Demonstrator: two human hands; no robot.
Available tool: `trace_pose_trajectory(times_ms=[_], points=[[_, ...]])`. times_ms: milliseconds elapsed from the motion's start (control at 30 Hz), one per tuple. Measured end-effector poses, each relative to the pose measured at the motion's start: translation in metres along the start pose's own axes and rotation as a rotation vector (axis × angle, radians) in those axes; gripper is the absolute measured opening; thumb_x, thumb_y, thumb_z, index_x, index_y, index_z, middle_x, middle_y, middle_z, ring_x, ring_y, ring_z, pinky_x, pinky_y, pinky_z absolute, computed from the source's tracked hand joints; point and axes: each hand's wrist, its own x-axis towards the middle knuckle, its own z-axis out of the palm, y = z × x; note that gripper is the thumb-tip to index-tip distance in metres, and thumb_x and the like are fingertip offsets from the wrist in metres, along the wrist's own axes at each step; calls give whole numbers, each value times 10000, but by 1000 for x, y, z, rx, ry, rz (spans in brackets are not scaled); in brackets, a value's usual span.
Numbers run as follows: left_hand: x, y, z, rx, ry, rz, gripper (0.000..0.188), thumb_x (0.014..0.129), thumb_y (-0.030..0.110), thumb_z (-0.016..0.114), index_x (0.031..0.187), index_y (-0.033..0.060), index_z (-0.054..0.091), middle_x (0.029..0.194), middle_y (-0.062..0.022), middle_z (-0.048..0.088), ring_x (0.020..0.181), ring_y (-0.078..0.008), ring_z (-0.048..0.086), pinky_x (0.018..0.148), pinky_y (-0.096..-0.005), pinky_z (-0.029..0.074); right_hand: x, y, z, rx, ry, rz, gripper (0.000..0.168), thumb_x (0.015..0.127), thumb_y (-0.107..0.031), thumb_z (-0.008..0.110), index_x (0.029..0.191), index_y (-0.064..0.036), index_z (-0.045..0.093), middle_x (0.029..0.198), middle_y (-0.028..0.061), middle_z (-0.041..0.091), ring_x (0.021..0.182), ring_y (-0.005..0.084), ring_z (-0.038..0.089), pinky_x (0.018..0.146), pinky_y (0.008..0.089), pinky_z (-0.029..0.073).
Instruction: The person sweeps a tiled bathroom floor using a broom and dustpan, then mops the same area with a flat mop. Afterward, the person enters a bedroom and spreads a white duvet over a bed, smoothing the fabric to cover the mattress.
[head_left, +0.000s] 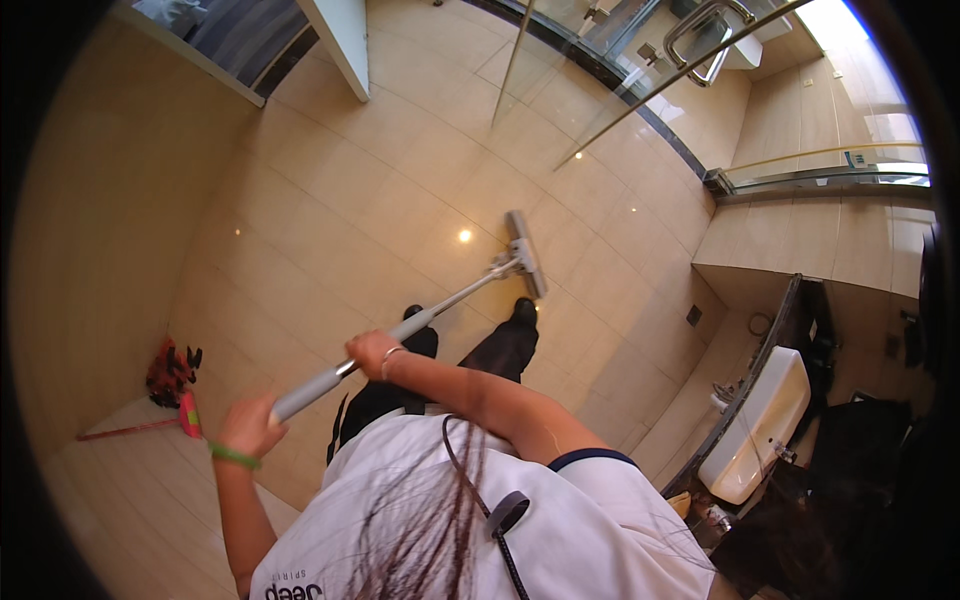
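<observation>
A sponge mop's grey and metal pole (409, 326) runs slantwise across the front of my body. Near its top end, my left hand (244, 427), with a green band at the wrist, is wrapped round the grey grip. Farther down the pole, my right hand (371, 354) is closed on it, a thin bracelet on that wrist. The mop head (526, 255), slightly blurred, rests on the beige tiled floor (360, 217) just beyond my black shoes (525, 307). What the underside of the head looks like is hidden.
A glass door with a metal handle (705, 41) stands at the upper right. The white washbasin (757, 427) and its dark counter are on the right. A red and black bundle (171, 375) and a pink item (189, 414) lie by the left wall. A white door (341, 45) is at the upper left.
</observation>
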Motion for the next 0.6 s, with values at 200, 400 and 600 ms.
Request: trace_pose_trajectory(times_ms=[200, 400, 600], points=[[-61, -37, -10, -203, 41, -247, 341, 576, 182, 719, 866, 31, 623, 771, -185, 606, 751, -351, 585, 671, -412, 467, 43, -63, 17, -5, -172, -180, 110, 725, -172, 544, 800, -93, 539, 730, 119, 608, 722, 329, 597, 669, 405, 474], [11, -39, -13, -139, -13, -83, 320, 601, 209, 706, 863, 43, 631, 801, -185, 612, 759, -344, 590, 671, -407, 467, 55, -3, 17, 40, 13, 20, 89, 694, -146, 564, 770, -99, 566, 772, 117, 600, 779, 325, 586, 698, 406, 467], [122, 44, 21, -139, -121, 179, 294, 640, 201, 686, 854, 16, 606, 813, -217, 607, 788, -360, 588, 702, -419, 467, -23, 114, -37, -87, 232, 326, 129, 657, -155, 636, 770, -104, 601, 805, 111, 581, 799, 309, 571, 702, 396, 467]])
